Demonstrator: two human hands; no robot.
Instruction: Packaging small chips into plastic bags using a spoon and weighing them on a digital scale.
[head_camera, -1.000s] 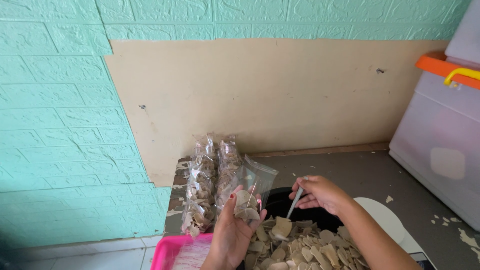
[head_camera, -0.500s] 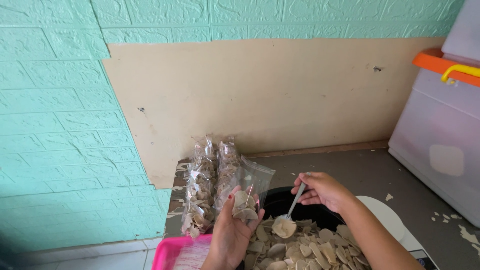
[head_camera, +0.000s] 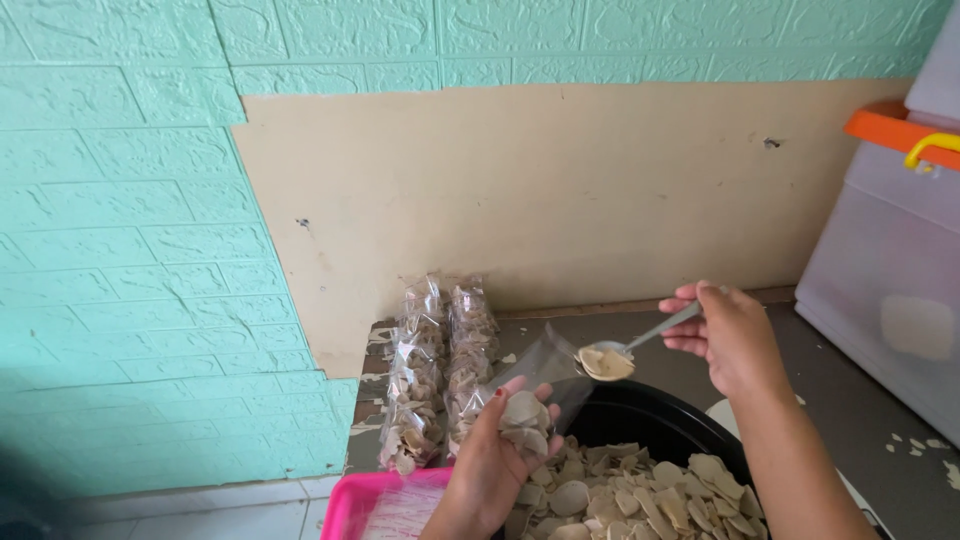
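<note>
Left hand (head_camera: 490, 465) gripping a clear bag (head_camera: 545, 375) part-filled with pale chips, right hand (head_camera: 735, 335) pinching a spoon (head_camera: 625, 352) carrying one chip at the bag's mouth, above a black bowl (head_camera: 650, 420) of chips, filled packets (head_camera: 440, 370) lying beside.

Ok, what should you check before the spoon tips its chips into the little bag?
1. Bag held: ok. The left hand grips the clear bag along with a few chips.
2. Bag mouth open toward the spoon: cannot tell; the plastic is see-through and its rim does not show clearly.
3. Spoon loaded: ok. The spoon in the right hand carries pale chips in its bowl.
4. Spoon near the bag: ok, its bowl sits right beside the bag's upper edge.
5. Spills caught: ok. The black bowl of chips lies under both hands.
6. Filled bags out of the way: ok, they lie by the wall.
</note>
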